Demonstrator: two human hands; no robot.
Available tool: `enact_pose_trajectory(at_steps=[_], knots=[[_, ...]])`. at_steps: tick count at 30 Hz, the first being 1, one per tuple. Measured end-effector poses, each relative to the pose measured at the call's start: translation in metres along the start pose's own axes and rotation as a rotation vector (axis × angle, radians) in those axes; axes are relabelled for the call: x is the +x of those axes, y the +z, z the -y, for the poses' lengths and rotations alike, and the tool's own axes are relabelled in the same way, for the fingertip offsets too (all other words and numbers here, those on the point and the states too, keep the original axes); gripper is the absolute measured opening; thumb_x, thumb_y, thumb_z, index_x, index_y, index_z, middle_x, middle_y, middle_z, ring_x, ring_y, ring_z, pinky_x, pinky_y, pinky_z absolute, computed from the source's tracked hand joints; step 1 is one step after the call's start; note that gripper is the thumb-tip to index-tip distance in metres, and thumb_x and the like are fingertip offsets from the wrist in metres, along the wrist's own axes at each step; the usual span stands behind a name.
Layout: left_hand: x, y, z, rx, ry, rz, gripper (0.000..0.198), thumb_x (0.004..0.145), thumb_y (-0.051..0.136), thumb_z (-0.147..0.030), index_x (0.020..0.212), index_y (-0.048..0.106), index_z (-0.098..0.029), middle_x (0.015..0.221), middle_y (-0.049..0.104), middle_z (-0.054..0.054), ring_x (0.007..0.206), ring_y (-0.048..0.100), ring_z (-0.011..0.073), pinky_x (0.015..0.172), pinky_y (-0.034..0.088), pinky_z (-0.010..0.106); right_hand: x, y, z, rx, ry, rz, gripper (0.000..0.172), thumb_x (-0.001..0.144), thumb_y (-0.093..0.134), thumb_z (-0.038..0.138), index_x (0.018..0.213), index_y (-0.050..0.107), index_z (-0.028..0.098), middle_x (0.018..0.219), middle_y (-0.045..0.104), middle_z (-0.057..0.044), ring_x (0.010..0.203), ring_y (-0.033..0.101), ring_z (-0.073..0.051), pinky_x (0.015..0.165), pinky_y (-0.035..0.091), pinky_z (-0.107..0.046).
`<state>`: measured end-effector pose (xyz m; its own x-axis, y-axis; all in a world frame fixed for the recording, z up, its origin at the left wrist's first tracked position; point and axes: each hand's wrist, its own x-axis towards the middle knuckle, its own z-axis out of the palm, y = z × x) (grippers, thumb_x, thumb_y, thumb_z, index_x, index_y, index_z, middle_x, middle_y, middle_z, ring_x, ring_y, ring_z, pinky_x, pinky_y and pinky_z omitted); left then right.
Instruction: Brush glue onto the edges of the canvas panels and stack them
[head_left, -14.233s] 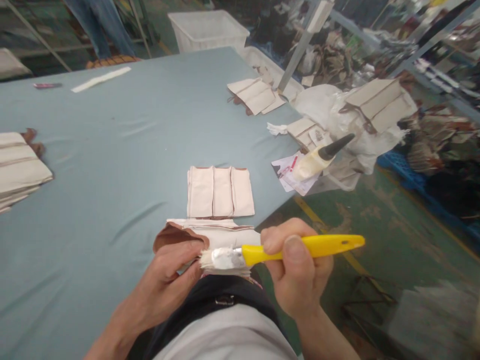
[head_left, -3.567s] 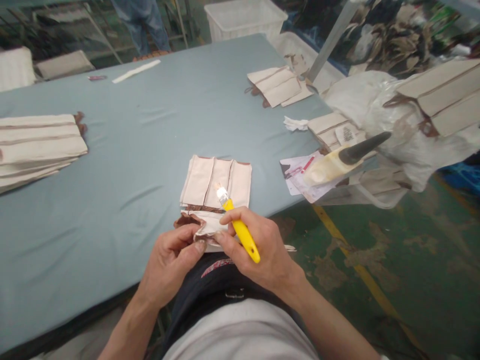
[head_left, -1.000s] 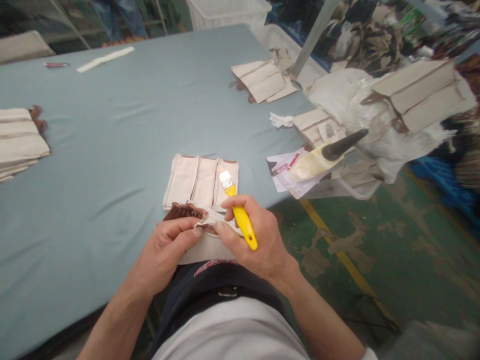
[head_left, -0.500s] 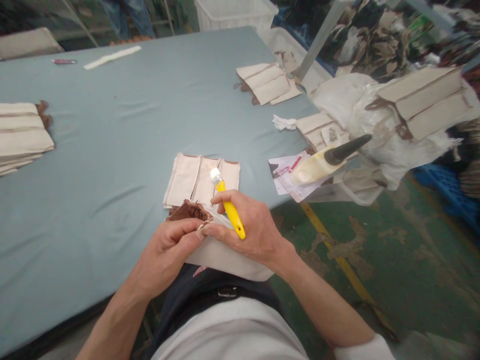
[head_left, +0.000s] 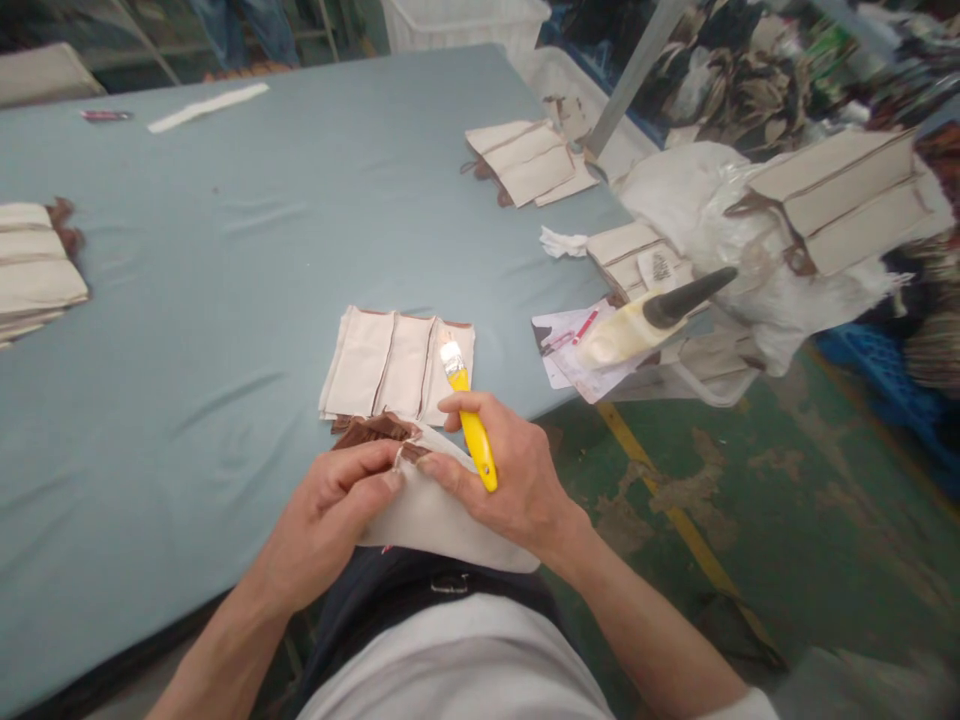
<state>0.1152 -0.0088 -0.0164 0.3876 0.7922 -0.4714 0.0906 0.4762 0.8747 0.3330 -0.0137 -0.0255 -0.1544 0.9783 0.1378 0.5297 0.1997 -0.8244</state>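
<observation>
Both hands are close together at the near edge of the worktop [head_left: 225, 250], fingertips almost meeting on a pale cloth piece [head_left: 439, 520] that hangs off the edge over the person's lap. The left hand [head_left: 341, 510] pinches the cloth piece at its top, where a brown trim [head_left: 375, 430] is bunched up. The right hand [head_left: 510, 480] presses thumb and forefinger on the same spot from the other side, with its other fingers closed round the yellow handle of a brush [head_left: 471, 425]. The brush points up and away from the person, and its pale bristles stand over the right end of a folded cloth [head_left: 390, 362] that lies flat on the worktop just beyond the hands. To the right, at the worktop's edge, a squeeze bottle [head_left: 645, 320] with a dark pointed nozzle lies tilted on some printed papers [head_left: 562, 345]. Behind it are small cloth stacks [head_left: 637, 260] and a crumpled plastic bag [head_left: 690, 200]. Another pile of folded cloth [head_left: 525, 165] sits further back, and one more stack [head_left: 34, 270] lies at the far left. A white strip [head_left: 206, 100] and a pen [head_left: 105, 115] lie at the far side, with a white bin [head_left: 465, 20] past the worktop's end.
</observation>
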Motion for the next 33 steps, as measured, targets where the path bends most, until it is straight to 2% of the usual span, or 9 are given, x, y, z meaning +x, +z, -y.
enact_pose_trajectory(at_steps=[4,10,13,17,20,22,26,30,33], knots=[[0.001,0.008,-0.014,0.138,0.026,-0.085,0.032,0.084,0.074,-0.043,0.067,0.063,-0.019,0.062,0.054,-0.001,0.056,0.044,0.0129,0.048,0.036,0.022,0.01,0.006,0.005,0.014,-0.001,-0.028,0.047,0.1,0.067,0.061,0.127,0.065,0.021,0.107,0.079,-0.009,0.097,0.078,-0.024,0.087,0.06,-0.034],[-0.001,0.025,-0.017,0.256,0.019,-0.113,0.033,0.079,0.065,-0.042,0.058,0.052,-0.021,0.058,0.04,-0.003,0.056,0.035,0.0116,0.048,0.03,0.024,0.024,0.016,0.011,-0.023,-0.054,-0.042,0.048,0.103,0.063,0.061,0.125,0.066,0.019,0.105,0.077,-0.01,0.101,0.077,-0.024,0.092,0.058,-0.033],[0.0,0.029,-0.014,0.257,0.045,-0.132,0.031,0.079,0.064,-0.039,0.057,0.052,-0.021,0.058,0.044,-0.003,0.057,0.037,0.0121,0.05,0.032,0.024,0.032,0.023,0.016,-0.107,-0.104,-0.04,0.049,0.103,0.064,0.063,0.125,0.067,0.019,0.106,0.078,-0.01,0.102,0.076,-0.025,0.094,0.057,-0.035],[0.002,0.032,-0.009,0.231,0.084,-0.091,0.025,0.077,0.064,-0.032,0.058,0.055,-0.02,0.059,0.052,-0.002,0.06,0.044,0.0134,0.053,0.037,0.023,0.047,0.036,0.027,-0.214,-0.175,-0.065,0.054,0.101,0.064,0.069,0.123,0.069,0.021,0.107,0.08,-0.009,0.1,0.075,-0.025,0.088,0.056,-0.035],[0.002,0.034,-0.007,0.207,0.063,-0.074,0.025,0.078,0.065,-0.032,0.058,0.058,-0.019,0.058,0.054,-0.001,0.06,0.045,0.0135,0.053,0.038,0.023,0.062,0.04,0.036,-0.219,-0.205,-0.085,0.056,0.1,0.063,0.072,0.121,0.069,0.02,0.108,0.08,-0.009,0.099,0.075,-0.025,0.086,0.055,-0.036],[0.0,0.032,-0.007,0.167,0.037,-0.064,0.025,0.08,0.066,-0.034,0.061,0.064,-0.017,0.06,0.057,-0.001,0.06,0.046,0.0132,0.053,0.038,0.022,0.072,0.033,0.038,-0.157,-0.195,-0.13,0.052,0.1,0.065,0.071,0.116,0.068,0.022,0.103,0.079,-0.007,0.095,0.075,-0.023,0.085,0.055,-0.035],[-0.003,0.021,-0.001,0.052,0.009,-0.002,0.024,0.085,0.068,-0.035,0.074,0.075,-0.015,0.063,0.057,-0.002,0.057,0.042,0.0102,0.052,0.034,0.02,0.077,0.002,0.026,0.049,-0.093,-0.288,0.04,0.102,0.067,0.063,0.112,0.065,0.025,0.09,0.074,0.002,0.077,0.07,-0.016,0.076,0.054,-0.031],[-0.007,0.009,0.011,-0.067,0.0,0.018,0.027,0.093,0.07,-0.04,0.092,0.082,-0.016,0.065,0.056,-0.005,0.052,0.038,0.0079,0.048,0.032,0.019,0.057,-0.019,0.005,0.198,-0.049,-0.328,0.041,0.102,0.066,0.063,0.108,0.064,0.023,0.078,0.07,0.004,0.06,0.062,-0.012,0.06,0.05,-0.027],[-0.009,0.005,0.013,-0.068,-0.002,0.012,0.029,0.094,0.071,-0.042,0.097,0.083,-0.017,0.068,0.06,-0.003,0.054,0.041,0.0083,0.047,0.032,0.019,0.034,-0.019,0.0,0.21,-0.03,-0.325,0.035,0.103,0.067,0.057,0.109,0.064,0.023,0.08,0.072,0.003,0.061,0.064,-0.012,0.059,0.051,-0.025]])
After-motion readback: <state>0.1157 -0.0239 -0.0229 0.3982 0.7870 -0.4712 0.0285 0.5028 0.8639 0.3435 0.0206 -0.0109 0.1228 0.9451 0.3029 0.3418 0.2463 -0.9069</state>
